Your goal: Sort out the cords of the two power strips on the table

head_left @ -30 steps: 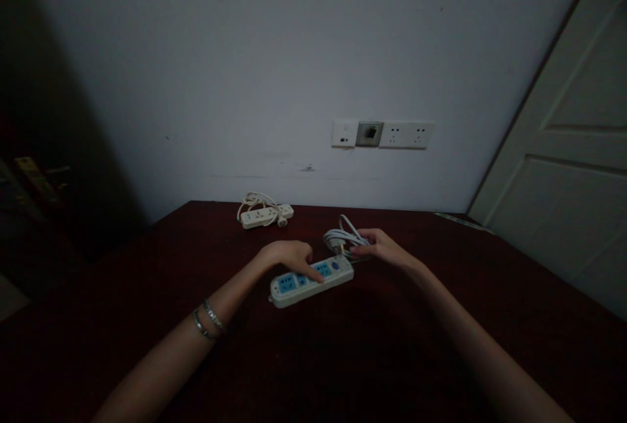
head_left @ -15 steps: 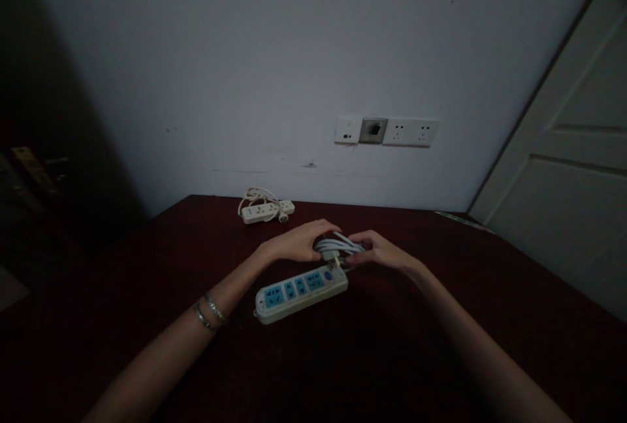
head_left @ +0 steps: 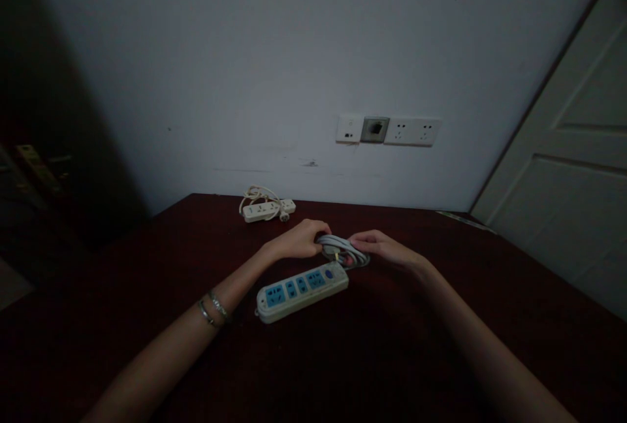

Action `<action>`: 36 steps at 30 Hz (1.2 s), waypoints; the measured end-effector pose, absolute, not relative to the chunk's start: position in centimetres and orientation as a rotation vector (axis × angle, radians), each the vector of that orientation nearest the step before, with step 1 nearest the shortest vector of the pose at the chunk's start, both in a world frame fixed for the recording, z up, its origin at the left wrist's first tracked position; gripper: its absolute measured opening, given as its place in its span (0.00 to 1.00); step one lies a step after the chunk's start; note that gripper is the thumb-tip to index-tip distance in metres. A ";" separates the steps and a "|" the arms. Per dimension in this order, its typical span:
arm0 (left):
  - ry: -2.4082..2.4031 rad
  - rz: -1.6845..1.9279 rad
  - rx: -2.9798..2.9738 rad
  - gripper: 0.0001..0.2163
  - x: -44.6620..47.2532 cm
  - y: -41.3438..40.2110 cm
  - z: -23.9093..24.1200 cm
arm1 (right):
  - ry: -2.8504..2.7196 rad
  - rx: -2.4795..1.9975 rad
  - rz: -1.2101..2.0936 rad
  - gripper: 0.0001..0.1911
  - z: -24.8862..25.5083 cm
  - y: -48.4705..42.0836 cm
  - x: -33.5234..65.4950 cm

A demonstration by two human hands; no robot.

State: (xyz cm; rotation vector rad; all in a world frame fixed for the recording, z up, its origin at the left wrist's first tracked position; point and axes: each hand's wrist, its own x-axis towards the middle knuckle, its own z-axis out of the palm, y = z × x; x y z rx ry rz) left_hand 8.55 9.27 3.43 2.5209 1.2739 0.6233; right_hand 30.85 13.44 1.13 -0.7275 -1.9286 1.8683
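A white power strip (head_left: 302, 305) with blue sockets lies at a slant on the dark red table. Its grey power cord (head_left: 337, 240) is gathered in a loose coil beyond the strip's right end, and a plug (head_left: 331, 252) shows inside the loops. My left hand (head_left: 302, 240) grips the coil's left side between thumb and fingers. On the other side, my right hand (head_left: 385, 248) has its fingers pressed together on the upper right of the loops; its thumb is partly hidden.
A second white power strip (head_left: 255, 214), its cord bundled on top, lies at the table's back edge by the wall (head_left: 274, 83). Wall sockets (head_left: 411, 132) are above the table (head_left: 416, 351). A white door (head_left: 578, 149) stands on the right; the left is dark.
The coil has spread and dropped lower on its right side. My right fingers have shifted onto its top. The white strip with blue sockets stays nearly where it was.
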 end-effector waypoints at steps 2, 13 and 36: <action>1.287 0.634 2.517 0.12 8.7 9.2 3.4 | -1.936 -0.719 1.862 0.18 1.2 13.5 30.9; 1.292 0.664 2.511 0.14 9.0 9.0 3.3 | -2.018 -0.873 1.702 0.20 1.7 14.5 31.6; 1.230 0.570 2.563 0.16 8.1 9.4 3.1 | -1.402 -1.142 1.844 0.12 0.7 16.0 33.5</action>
